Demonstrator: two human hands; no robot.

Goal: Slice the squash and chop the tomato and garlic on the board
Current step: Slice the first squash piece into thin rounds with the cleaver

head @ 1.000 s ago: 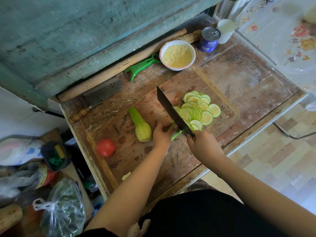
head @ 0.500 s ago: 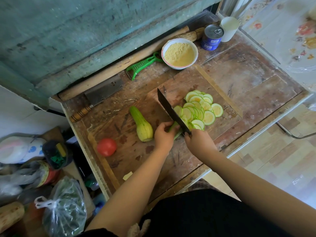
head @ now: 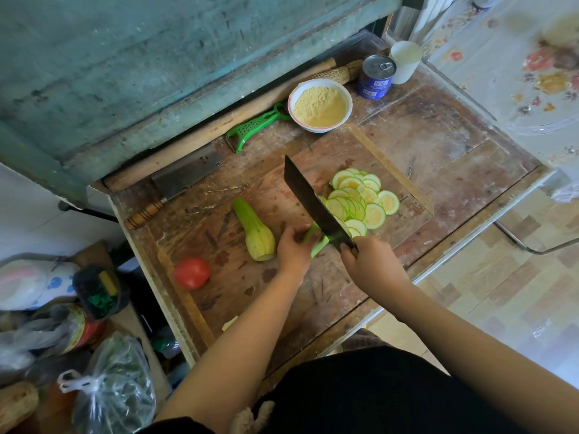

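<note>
- So we're looking down at a worn wooden cutting board (head: 219,233) on a scratched-up table (head: 454,158), both of the person's bare arms reaching in from below.
- Right hand (head: 372,264) is wrapped around the handle of a big dark cleaver (head: 313,205), blade angled away and to the left, edge down into the squash piece (head: 316,242).
- Left hand (head: 294,249) has its fingers curled over that green squash piece, pinning it to the board right against the blade.
- Just past the blade on the right we've got a pile of thin round squash slices (head: 360,198), overlapping each other on the board.
- A second squash chunk (head: 257,230), pale with a narrow green neck, lies on the board just left of the left hand, not touching it as far as we can tell.
- The tomato (head: 191,273) sits whole near the left edge of the board, well apart from the cutting.
- Garlic: we can't pick any out.
- At the back of the table: a white bowl of yellow powder (head: 319,104), a green peeler (head: 253,126) beside it, a blue tin can (head: 376,76), a white cup (head: 405,61), and a second cleaver with a wooden handle (head: 175,186) along the far left.
- Plastic bags (head: 109,386) and jars are crowded on the floor to the left.
</note>
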